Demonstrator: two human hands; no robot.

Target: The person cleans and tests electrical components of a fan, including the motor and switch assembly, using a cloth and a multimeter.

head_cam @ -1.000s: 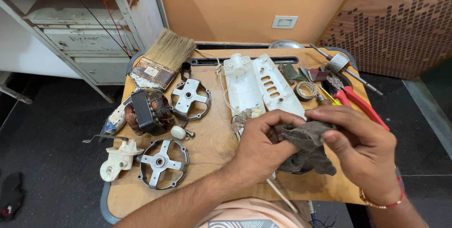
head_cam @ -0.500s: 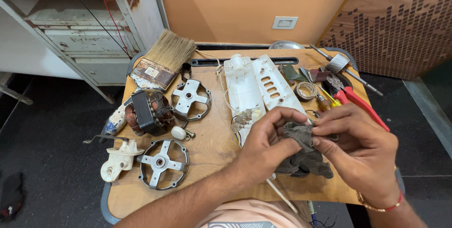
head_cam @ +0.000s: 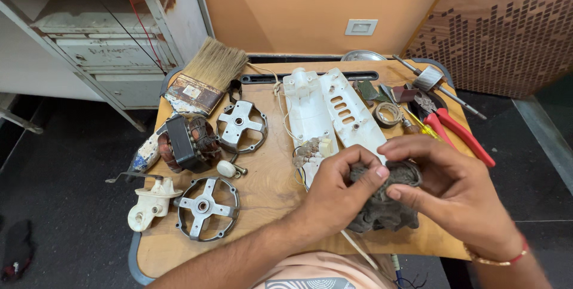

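Note:
A crumpled dark grey rag [head_cam: 385, 208] is gripped between both hands over the near right part of the small wooden table [head_cam: 268, 187]. My left hand [head_cam: 337, 190] pinches its left side with thumb and fingers. From the right, my right hand [head_cam: 447, 187] closes on the rag, fingertips meeting the left thumb. Whatever is inside the rag is hidden. Just beyond the hands lie a white plastic housing [head_cam: 325, 110] in two halves and a small wired part [head_cam: 310, 148].
On the left of the table are a wide paintbrush [head_cam: 194, 89], a copper-wound motor stator [head_cam: 185, 143], two metal end brackets [head_cam: 240, 125] [head_cam: 206, 207] and a white plastic part [head_cam: 149, 202]. Red-handled pliers [head_cam: 456, 131], screwdrivers and tape lie far right. A metal cabinet [head_cam: 101, 44] stands back left.
Both hands have kept working the rag, shifting it slightly lower and bunching it tighter between the fingers. The table parts have not moved.

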